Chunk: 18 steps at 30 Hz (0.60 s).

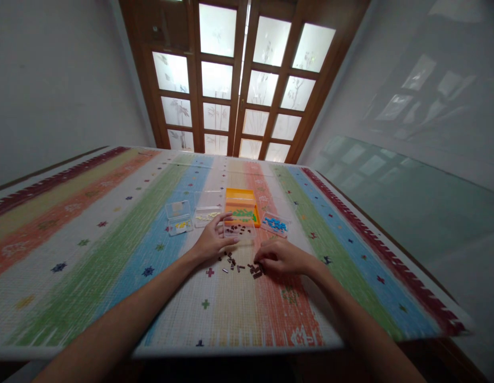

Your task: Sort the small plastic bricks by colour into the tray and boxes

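Note:
A small clear plastic box [247, 231] with several dark brown pieces in it stands in the middle of the table. My left hand [212, 238] is closed around the box's left end, thumb at the front and fingers at the back. My right hand [282, 256] rests lower right, fingers curled and pinched together at a small cluster of brown pieces [256, 272]. Whether a piece is between those fingertips cannot be made out. More loose brown pieces [232, 261] lie scattered on the cloth between my hands.
Behind the clear box is an open orange box [239, 194] with green pieces. Blue pieces fill a clear box [275, 224] on the right. Two lidded clear boxes stand left, one with yellow pieces [182, 225], one with pale pieces [207, 217]. A striped tablecloth [167, 298] covers the table.

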Available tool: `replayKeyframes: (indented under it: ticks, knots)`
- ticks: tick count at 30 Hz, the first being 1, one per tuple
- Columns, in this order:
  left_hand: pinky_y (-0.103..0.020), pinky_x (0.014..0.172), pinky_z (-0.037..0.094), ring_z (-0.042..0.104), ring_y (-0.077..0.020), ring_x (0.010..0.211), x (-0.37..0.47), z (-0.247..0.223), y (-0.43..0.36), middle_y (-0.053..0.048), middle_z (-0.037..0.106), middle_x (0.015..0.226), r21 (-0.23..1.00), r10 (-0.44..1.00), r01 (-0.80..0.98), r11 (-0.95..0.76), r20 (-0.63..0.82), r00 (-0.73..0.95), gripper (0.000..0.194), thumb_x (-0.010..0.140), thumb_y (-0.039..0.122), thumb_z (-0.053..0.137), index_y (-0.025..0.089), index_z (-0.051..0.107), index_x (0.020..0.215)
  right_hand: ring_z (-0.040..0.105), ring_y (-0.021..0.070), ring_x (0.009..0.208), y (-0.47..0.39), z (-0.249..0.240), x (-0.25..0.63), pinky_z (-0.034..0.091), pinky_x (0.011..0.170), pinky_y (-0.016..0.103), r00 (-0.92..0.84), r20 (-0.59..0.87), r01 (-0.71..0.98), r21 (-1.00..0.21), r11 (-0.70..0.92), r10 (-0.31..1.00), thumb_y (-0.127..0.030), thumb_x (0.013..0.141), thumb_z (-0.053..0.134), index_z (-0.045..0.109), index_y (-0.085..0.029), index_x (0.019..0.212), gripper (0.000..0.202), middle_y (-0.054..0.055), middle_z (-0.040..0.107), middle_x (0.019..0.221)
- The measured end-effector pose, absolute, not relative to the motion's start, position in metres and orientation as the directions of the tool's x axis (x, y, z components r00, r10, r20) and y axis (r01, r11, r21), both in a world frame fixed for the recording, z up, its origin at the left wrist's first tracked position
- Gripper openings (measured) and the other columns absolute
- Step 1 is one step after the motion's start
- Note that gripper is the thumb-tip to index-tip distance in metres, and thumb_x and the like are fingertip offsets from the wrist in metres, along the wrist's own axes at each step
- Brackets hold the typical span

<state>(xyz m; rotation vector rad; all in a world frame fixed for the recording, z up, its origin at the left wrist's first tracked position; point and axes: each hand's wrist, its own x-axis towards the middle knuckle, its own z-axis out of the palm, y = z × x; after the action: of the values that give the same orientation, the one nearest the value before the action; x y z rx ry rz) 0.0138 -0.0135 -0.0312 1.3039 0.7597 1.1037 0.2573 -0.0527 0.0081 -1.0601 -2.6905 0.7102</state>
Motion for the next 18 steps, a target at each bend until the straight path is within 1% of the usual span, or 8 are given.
replayKeyframes:
  ticks: [4, 9, 12, 15, 18]
  knots:
    - [-0.049, 0.095, 0.058, 0.071, -0.0261, 0.104, 0.0135, -0.0317, -0.0133, -0.014, 0.065, 0.124, 0.976, 0.929, -0.203, -0.076, 0.143, 0.341, 0.07, 0.064, 0.014, 0.085, 0.019, 0.054, 0.126, 0.068, 0.0173, 0.084, -0.052, 0.0075, 0.2563, 0.05, 0.079, 0.029, -0.727, -0.02, 0.613, -0.469, 0.636, 0.687, -0.008, 0.082, 0.054, 0.077, -0.017, 0.098, 0.03, 0.007, 0.076, 0.092]
    - [-0.05, 0.098, 0.056, 0.071, -0.0257, 0.103, 0.0126, -0.0311, -0.0134, -0.014, 0.065, 0.124, 0.98, 0.932, -0.18, -0.079, 0.137, 0.337, 0.07, 0.064, 0.015, 0.085, 0.019, 0.053, 0.126, 0.068, 0.0154, 0.082, -0.0532, 0.0057, 0.2555, 0.05, 0.078, 0.027, -0.723, 0.016, 0.584, -0.521, 0.623, 0.691, -0.005, 0.078, 0.051, 0.076, -0.018, 0.094, 0.032, 0.005, 0.076, 0.09]
    - [-0.05, 0.097, 0.056, 0.07, -0.0264, 0.105, 0.0127, -0.0298, -0.0138, -0.014, 0.063, 0.127, 0.984, 0.937, -0.168, -0.065, 0.118, 0.33, 0.07, 0.064, 0.014, 0.085, 0.019, 0.053, 0.126, 0.068, 0.0154, 0.08, -0.0551, 0.0063, 0.254, 0.051, 0.077, 0.027, -0.726, 0.009, 0.582, -0.526, 0.621, 0.688, -0.005, 0.077, 0.051, 0.076, -0.018, 0.094, 0.033, 0.005, 0.077, 0.09]
    - [-0.05, 0.098, 0.056, 0.069, -0.0271, 0.107, 0.0133, -0.0289, -0.014, -0.014, 0.06, 0.132, 0.983, 0.939, -0.175, -0.059, 0.114, 0.325, 0.069, 0.063, 0.014, 0.084, 0.019, 0.053, 0.124, 0.068, 0.0157, 0.081, -0.0563, 0.0073, 0.2533, 0.05, 0.078, 0.028, -0.713, -0.003, 0.599, -0.523, 0.606, 0.701, -0.006, 0.078, 0.052, 0.076, -0.017, 0.098, 0.034, 0.005, 0.077, 0.09]
    - [-0.049, 0.098, 0.056, 0.07, -0.0266, 0.107, 0.0138, -0.0284, -0.0143, -0.014, 0.062, 0.129, 0.983, 0.938, -0.179, -0.049, 0.107, 0.329, 0.071, 0.062, 0.013, 0.084, 0.019, 0.052, 0.125, 0.067, 0.0159, 0.079, -0.0555, 0.0059, 0.2556, 0.05, 0.077, 0.028, -0.688, -0.006, 0.619, -0.526, 0.583, 0.725, -0.008, 0.078, 0.053, 0.075, -0.016, 0.097, 0.03, 0.006, 0.076, 0.09]
